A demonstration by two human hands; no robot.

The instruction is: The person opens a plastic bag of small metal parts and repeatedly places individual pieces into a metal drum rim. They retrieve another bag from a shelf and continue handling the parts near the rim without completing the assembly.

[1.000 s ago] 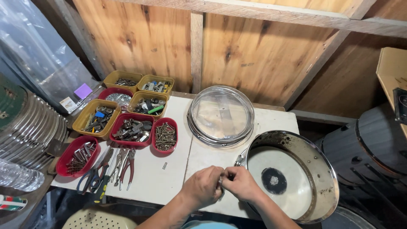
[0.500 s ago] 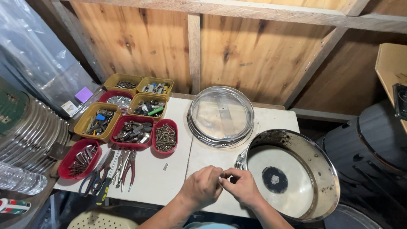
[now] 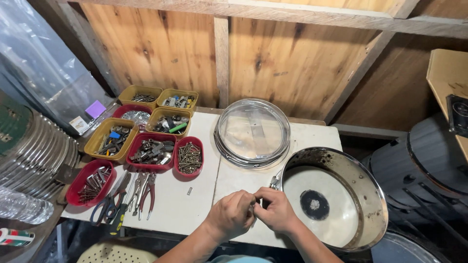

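Observation:
My left hand [image 3: 233,213] and my right hand [image 3: 278,210] meet over the front of the white table [image 3: 195,204], fingers pinched together on a small part that the fingers mostly hide. Just to their right stands a chrome drum shell [image 3: 336,195] with a white head and a dark round patch inside. A small metal lug [image 3: 275,182] sits on its left rim, just above my right hand. Behind the hands lies a stack of metal hoops with a clear drumhead [image 3: 253,132].
Yellow and red trays [image 3: 151,146] of screws and hardware fill the table's left half. Pliers and scissors [image 3: 129,195] lie at the front left. Stacked metal hoops [image 3: 34,156] stand at the far left, dark drums [image 3: 424,170] at the right, a plank wall behind.
Both hands have stayed together at the table's front, shifting slightly with small finger movements. Nothing else on the table has moved.

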